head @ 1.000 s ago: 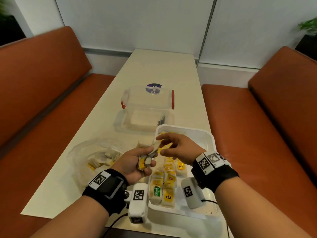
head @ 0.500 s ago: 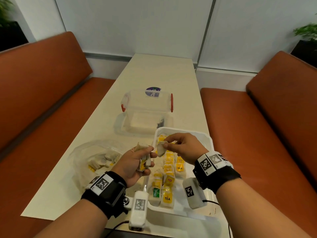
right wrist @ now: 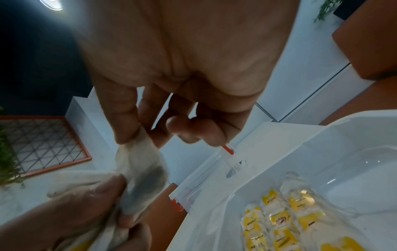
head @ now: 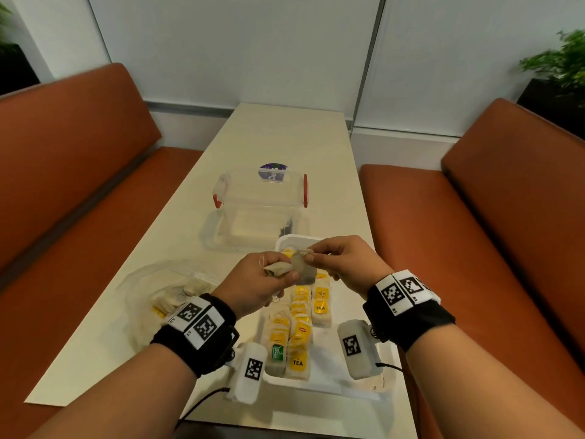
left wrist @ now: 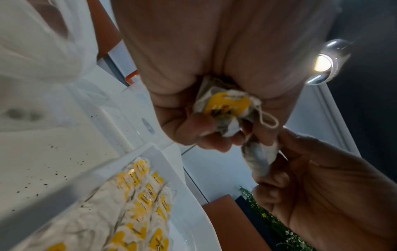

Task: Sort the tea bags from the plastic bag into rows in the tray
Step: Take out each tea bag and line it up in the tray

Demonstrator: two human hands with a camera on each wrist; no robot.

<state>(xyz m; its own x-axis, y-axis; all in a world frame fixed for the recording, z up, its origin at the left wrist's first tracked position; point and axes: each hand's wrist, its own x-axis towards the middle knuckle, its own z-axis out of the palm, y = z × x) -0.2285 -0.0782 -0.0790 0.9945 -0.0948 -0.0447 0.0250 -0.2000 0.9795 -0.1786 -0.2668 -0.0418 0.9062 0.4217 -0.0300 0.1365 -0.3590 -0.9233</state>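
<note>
My left hand (head: 269, 280) grips a small bunch of tea bags (left wrist: 223, 108) with yellow tags, held above the near left part of the white tray (head: 384, 386). My right hand (head: 329, 258) pinches the top of one pale tea bag (head: 302, 269) between thumb and forefinger; this tea bag (right wrist: 142, 171) still touches the left hand's fingers. Rows of tea bags (head: 299, 327) lie in the tray below. The clear plastic bag (head: 164, 289) with more tea bags lies on the table, left of the tray.
A clear storage box (head: 262, 191) with red latches stands on its lid beyond the tray. The pale table (head: 285, 134) runs away from me between two orange benches (head: 72, 160). Dark crumbs speckle the table by the tray.
Both hands have risen slightly. The right hand has taken hold of one tea bag from the left hand's bunch and drawn it up and to the right.
</note>
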